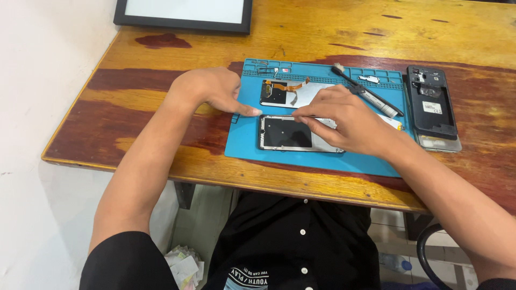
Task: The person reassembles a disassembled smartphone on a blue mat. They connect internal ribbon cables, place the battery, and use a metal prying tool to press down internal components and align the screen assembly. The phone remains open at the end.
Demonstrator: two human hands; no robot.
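Note:
My left hand (212, 90) rests on the left edge of a blue work mat (244, 142), one finger stretched out flat to the corner of an opened phone frame (285, 134). My right hand (344, 118) lies over the right part of that frame, its fingertips pinched on a thin part at the frame's top edge; what they hold is too small to tell. Just behind lies a phone screen panel (301, 94) with an orange flex cable.
A black brush or tool (371, 96) lies diagonally on the mat's right side. A dark phone back shell (432, 104) sits on the wooden table (322, 32) to the right. A black-framed panel (183, 13) is at the far left back. The table's near edge is close to my body.

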